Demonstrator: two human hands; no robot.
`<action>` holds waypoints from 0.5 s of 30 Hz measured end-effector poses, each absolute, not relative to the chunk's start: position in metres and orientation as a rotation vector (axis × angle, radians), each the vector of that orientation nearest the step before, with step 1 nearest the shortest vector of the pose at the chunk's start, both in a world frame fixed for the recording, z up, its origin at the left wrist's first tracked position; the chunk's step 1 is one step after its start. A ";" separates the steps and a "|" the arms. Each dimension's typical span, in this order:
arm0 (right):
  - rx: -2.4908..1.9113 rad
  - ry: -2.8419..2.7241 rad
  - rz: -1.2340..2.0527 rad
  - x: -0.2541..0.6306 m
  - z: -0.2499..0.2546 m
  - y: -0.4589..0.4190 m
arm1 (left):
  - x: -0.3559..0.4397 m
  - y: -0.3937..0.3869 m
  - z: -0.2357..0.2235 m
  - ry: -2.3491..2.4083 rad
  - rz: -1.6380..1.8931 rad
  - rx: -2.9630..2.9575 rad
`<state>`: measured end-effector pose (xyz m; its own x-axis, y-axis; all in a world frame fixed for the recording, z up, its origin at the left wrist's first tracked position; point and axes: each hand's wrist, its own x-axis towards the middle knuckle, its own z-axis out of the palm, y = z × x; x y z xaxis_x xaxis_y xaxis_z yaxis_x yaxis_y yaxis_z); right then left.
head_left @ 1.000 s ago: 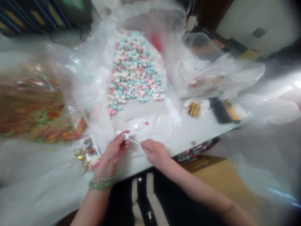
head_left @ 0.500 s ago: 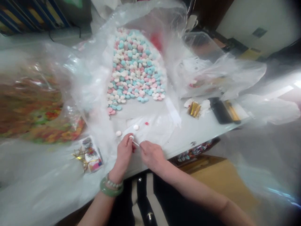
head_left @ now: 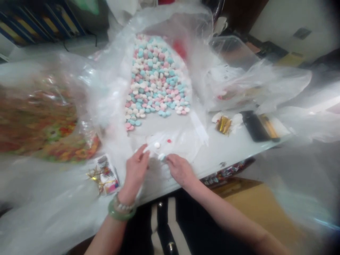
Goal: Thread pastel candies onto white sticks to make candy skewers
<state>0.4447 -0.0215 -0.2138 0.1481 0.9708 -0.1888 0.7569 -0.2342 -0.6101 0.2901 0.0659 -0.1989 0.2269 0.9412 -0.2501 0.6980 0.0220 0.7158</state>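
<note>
My right hand (head_left: 182,170) is closed, its fingertips pinching a small white and pale blue candy piece (head_left: 162,156) just above the table. My left hand (head_left: 136,170), with a green bangle and a beaded bracelet at the wrist, is beside it. Its thumb and forefinger are stretched and a little apart, near a pale spot I cannot make out. Just beyond the hands, a round white candy (head_left: 157,145) and a small red piece (head_left: 169,141) lie on clear plastic. Further back, a heap of pink, blue and white candies (head_left: 156,78) spreads inside a large plastic bag (head_left: 114,74).
On the left is a bag of orange, red and green sweets (head_left: 39,124). Gold twist ties (head_left: 98,179) lie on a printed card (head_left: 113,180). To the right are a gold bundle (head_left: 223,125), a black item (head_left: 256,127) and a clear bag (head_left: 239,85). The table edge runs close before me.
My hands have moved apart. My left hand has left the white candy and thin white stick it held with my right hand. The view has shifted slightly.
</note>
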 end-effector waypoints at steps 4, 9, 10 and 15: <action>-2.125 -1.697 0.728 0.450 -0.223 -0.032 | 0.275 0.089 -0.198 1.733 0.192 2.267; -2.076 -1.672 0.658 0.446 -0.232 -0.038 | 0.279 0.080 -0.205 1.601 0.075 2.309; -2.064 -1.658 0.647 0.447 -0.234 -0.039 | 0.281 0.077 -0.208 1.513 0.124 2.294; -1.983 -1.613 0.639 0.449 -0.241 -0.040 | 0.281 0.076 -0.214 1.218 0.271 2.245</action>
